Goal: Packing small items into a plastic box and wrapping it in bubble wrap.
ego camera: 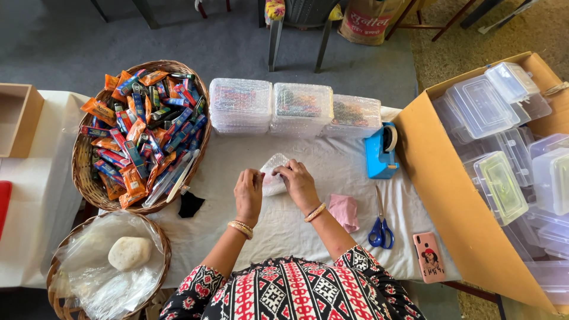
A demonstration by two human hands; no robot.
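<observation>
My left hand (248, 192) and my right hand (298, 182) rest together on a white-clothed table (332, 166), both closed on a small piece of bubble wrap (274, 172) that looks folded around something hidden. The wrap pokes out between and above my fingers. Behind my hands stand three stacks of bubble-wrapped packs (296, 108). A pink cloth (344, 210) lies just right of my right wrist.
A wicker basket of several colourful wrapped bars (145, 133) sits at left; a second basket (106, 261) with plastic and a pale lump lies below it. Blue tape dispenser (380, 151), blue scissors (380, 228), phone (429, 256) lie right. A cardboard box of clear plastic containers (504, 172) stands far right.
</observation>
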